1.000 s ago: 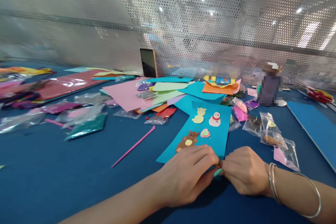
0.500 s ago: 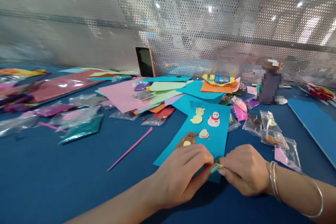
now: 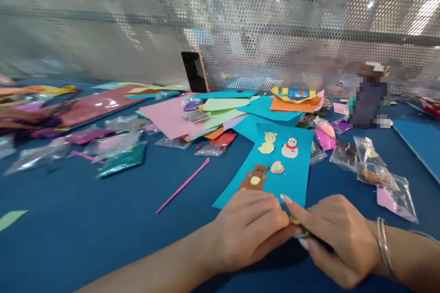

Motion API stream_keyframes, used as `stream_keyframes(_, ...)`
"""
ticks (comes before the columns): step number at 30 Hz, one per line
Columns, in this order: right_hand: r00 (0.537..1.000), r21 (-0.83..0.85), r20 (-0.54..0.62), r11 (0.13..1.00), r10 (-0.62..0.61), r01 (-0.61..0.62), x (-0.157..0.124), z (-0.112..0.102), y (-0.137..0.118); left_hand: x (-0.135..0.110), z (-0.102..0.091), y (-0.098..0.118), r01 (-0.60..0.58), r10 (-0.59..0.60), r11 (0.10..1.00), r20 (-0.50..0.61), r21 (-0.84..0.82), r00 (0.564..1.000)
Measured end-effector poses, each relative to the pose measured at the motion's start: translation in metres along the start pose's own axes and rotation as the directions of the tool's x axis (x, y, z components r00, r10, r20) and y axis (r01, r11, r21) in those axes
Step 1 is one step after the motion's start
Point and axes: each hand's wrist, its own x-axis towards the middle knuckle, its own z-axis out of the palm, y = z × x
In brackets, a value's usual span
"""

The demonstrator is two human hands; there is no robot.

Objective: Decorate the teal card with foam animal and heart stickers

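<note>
Index finger (image 3: 297, 211) of the right hand (image 3: 343, 233) now lies straight rather than curled, its grip seemingly eased though I can't tell whether it's released, leaving the left hand (image 3: 252, 226) pinching the green-and-yellow clay piece (image 3: 301, 235) toward five o'clock.

We pinch a small piece (image 3: 294, 221), yellowish and green, mostly hidden, at the near end of our flat blue card (image 3: 296, 177), which bears four shapes (image 3: 256, 179)
</note>
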Motion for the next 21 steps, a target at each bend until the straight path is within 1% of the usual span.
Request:
stream_keyframes(3, 1.0, 0.061, -0.02, 0.998, 0.001, 0.0, 0.001, -0.001, -0.004, 0.0, 0.0, 0.003, 0.017, -0.016, 0.998, -0.023, 0.062, 1.0)
stream_keyframes(6, 0.999, 0.12, -0.052, 0.993, 0.015, -0.009, 0.004, -0.003, -0.005, 0.0, 0.002, 0.004, 0.013, -0.009, 0.997, -0.057, 0.07, 0.998)
stream_keyframes(8, 0.995, 0.149, -0.082, 0.988, 0.055, -0.042, 0.004, -0.004, -0.005, -0.001, 0.002, 0.004, -0.002, 0.005, 0.998, -0.037, 0.062, 0.999)
stream_keyframes(10, 0.988, 0.158, -0.111, 0.983, 0.106, -0.088, 0.003, -0.004, -0.005, -0.001, 0.002, 0.003, -0.039, 0.038, 0.997, 0.014, 0.066, 0.999)
stream_keyframes(12, 0.982, 0.149, -0.114, 0.98, 0.153, -0.135, 0.001, -0.001, -0.004, -0.001, 0.001, 0.001, -0.069, 0.065, 0.994, 0.051, 0.08, 0.997)
stream_keyframes(15, 0.968, 0.125, -0.098, 0.968, 0.229, -0.217, -0.001, 0.002, -0.003, -0.002, 0.002, -0.002, -0.054, 0.049, 0.992, 0.048, 0.11, 0.998)
stream_keyframes(18, 0.935, 0.189, -0.139, 0.936, 0.325, -0.297, 0.0, 0.002, -0.001, -0.001, 0.002, -0.004, -0.013, 0.016, 0.993, -0.023, 0.121, 1.0)
stream_keyframes(20, 0.894, 0.233, -0.206, 0.907, 0.399, -0.351, 0.003, -0.001, 0.004, -0.001, 0.002, -0.005, 0.008, -0.004, 0.995, -0.046, 0.104, 0.999)
stream_keyframes(21, 0.867, 0.23, -0.246, 0.895, 0.433, -0.382, 0.003, -0.003, 0.008, -0.001, 0.001, -0.006, 0.017, -0.013, 0.996, -0.043, 0.092, 0.999)
